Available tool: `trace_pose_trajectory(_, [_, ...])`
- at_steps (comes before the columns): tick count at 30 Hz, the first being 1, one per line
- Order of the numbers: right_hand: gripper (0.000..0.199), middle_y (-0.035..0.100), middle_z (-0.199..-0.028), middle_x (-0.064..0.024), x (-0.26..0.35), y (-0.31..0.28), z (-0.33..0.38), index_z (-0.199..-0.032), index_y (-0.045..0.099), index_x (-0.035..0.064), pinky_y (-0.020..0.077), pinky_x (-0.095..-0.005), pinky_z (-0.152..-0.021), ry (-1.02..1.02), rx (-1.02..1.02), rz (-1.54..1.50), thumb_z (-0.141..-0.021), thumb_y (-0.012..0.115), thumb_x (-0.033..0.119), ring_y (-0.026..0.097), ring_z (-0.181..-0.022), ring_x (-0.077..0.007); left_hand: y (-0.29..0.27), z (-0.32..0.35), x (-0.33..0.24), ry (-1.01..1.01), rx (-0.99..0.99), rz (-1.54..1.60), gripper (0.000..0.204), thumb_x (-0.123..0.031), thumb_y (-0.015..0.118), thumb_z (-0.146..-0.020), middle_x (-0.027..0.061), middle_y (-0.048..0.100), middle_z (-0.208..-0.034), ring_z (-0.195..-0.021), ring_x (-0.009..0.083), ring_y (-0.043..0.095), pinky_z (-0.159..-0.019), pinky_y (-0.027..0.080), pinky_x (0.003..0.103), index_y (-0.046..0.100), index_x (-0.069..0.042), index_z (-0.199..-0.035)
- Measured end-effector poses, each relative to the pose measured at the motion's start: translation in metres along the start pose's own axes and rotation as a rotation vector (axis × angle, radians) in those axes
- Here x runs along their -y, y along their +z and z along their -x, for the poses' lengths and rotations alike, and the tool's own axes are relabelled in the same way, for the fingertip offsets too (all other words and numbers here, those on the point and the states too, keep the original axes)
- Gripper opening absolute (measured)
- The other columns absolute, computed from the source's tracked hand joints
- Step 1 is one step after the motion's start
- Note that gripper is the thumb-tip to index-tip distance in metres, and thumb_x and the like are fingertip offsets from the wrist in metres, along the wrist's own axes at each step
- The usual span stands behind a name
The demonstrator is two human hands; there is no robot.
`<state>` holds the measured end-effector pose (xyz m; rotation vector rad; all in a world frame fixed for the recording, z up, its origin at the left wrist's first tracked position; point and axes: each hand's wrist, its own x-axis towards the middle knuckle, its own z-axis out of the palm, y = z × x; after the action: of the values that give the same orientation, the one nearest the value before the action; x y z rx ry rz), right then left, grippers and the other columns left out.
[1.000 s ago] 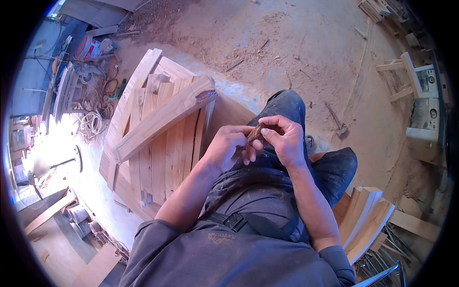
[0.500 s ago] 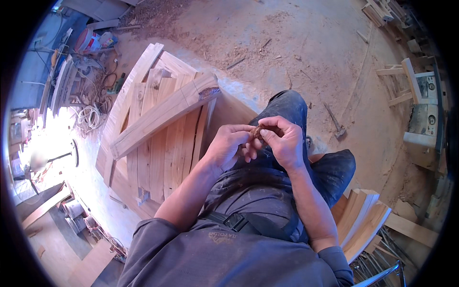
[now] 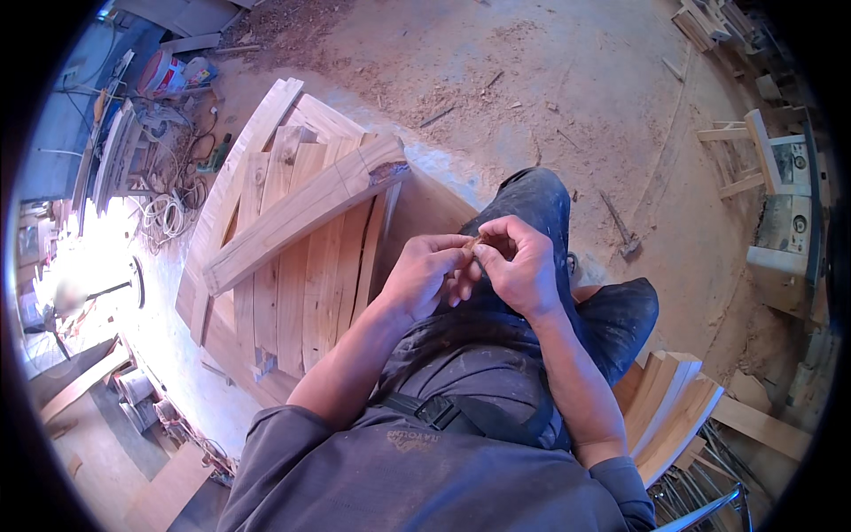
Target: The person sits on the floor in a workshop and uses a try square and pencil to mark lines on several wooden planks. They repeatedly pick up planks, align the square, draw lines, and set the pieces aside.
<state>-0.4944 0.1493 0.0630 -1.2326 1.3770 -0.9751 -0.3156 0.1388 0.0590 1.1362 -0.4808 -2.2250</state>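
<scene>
The small, rough scrap [image 3: 476, 240] between the fingers [image 3: 512, 230] is brown. Left of them, a thick, square-cut timber beam [image 3: 301, 217] is pinkish tan, marked with thin dark lines, its near end patched dark brown; the flat wooden planks [image 3: 291, 310] under it are honey-tan with darker grain streaks. Below the fingers, the cloth trousers [image 3: 536, 204] are dark navy, speckled pale. Nearer the body, a charcoal-grey shirt [image 3: 425, 483] carries a small tan print, crossed by a black buckled strap [image 3: 438, 412]. Beyond the fingers, the dusty floor [image 3: 603, 97] is mottled orange-tan and bluish grey. Far left, a coiled cord [image 3: 164, 215] is white.
</scene>
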Motion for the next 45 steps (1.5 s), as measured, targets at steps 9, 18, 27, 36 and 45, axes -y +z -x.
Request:
trace_pose_trajectory(9, [0.014,0.076,-0.088,-0.0091,-0.008,-0.013,-0.009,-0.105,0.072,-0.0064,0.0573,-0.0278,-0.069,0.124,0.088,0.082,-0.093,0.068,0.0,0.069,-0.074,-0.0108,-0.002,0.001,0.001,-0.031,-0.026,-0.022,0.025,-0.009,0.062,-0.099,0.0091,0.069,-0.073,-0.05,0.0144,0.062,-0.039,0.043,0.024,0.067,0.006,-0.119])
trace_pose_trajectory(18, [0.014,0.078,-0.088,-0.0153,0.0,-0.001,-0.007,-0.102,0.074,-0.0052,0.0582,-0.0305,-0.072,0.097,0.057,0.102,-0.091,0.068,0.0,0.074,-0.079,-0.0155,-0.007,-0.001,-0.002,-0.02,-0.011,-0.057,0.031,0.0,0.056,-0.093,0.0102,0.071,-0.076,-0.051,0.0148,0.063,-0.04,0.044,0.025,0.066,0.007,-0.122])
trace_pose_trajectory(27, [0.012,0.075,-0.088,-0.0081,-0.007,0.001,-0.006,-0.105,0.072,-0.005,0.0562,-0.0252,-0.065,0.1,0.079,0.072,-0.096,0.065,-0.002,0.069,-0.074,-0.0097,-0.009,-0.004,0.007,0.088,-0.073,-0.41,0.048,0.01,0.046,-0.085,0.0134,0.073,-0.092,-0.065,0.0175,0.068,-0.054,0.054,0.026,0.062,0.009,-0.131])
trace_pose_trajectory(36, [0.011,0.075,-0.08,-0.0091,0.005,0.001,-0.017,-0.097,0.073,-0.0052,0.0557,-0.0269,-0.061,0.238,0.091,0.032,-0.091,0.069,0.003,0.07,-0.065,-0.012,-0.021,0.007,0.011,0.244,-0.147,-0.433,0.049,-0.012,0.072,-0.096,0.0111,0.073,-0.106,-0.087,0.0159,0.069,-0.073,0.057,0.029,0.059,0.009,-0.138])
trace_pose_trajectory(45, [0.012,0.073,-0.075,-0.0072,0.004,0.0,-0.021,-0.097,0.073,-0.0035,0.0543,-0.0276,-0.06,0.312,0.075,-0.095,-0.089,0.07,0.005,0.068,-0.064,-0.0111,-0.032,0.011,0.015,0.546,-0.367,-0.81,0.033,-0.007,0.067,-0.096,0.0143,0.076,-0.098,-0.086,0.0173,0.071,-0.079,0.056,0.03,0.067,0.011,-0.124])
